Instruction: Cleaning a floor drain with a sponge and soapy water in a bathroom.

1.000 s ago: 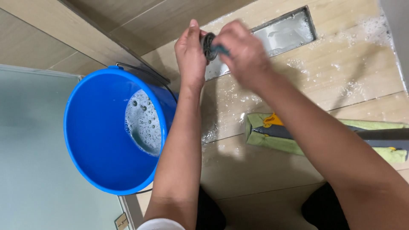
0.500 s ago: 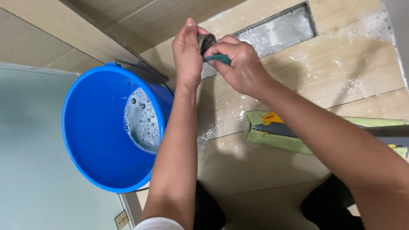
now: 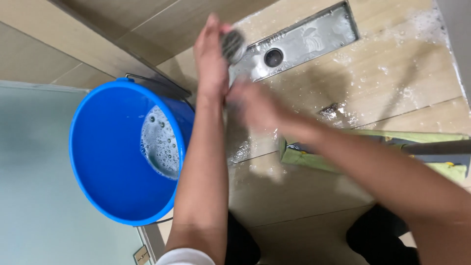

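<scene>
- Right hand (image 3: 255, 105) has dropped away from the round strainer (image 3: 232, 44), now blurred (grip unreadable)
- Left hand (image 3: 212, 54) pinches the strainer above the floor drain (image 3: 314, 39)

The small round drain strainer (image 3: 232, 44) I'm holding is dark grey, its face crossed by fine ridges or slots — too small to tell which. It sits up at my fingertips, tilted on edge rather than flat, its face turned toward me. It hangs above the wet tan tile, just beside the near end of the long metal drain channel (image 3: 314, 37) — apart from it.
</scene>
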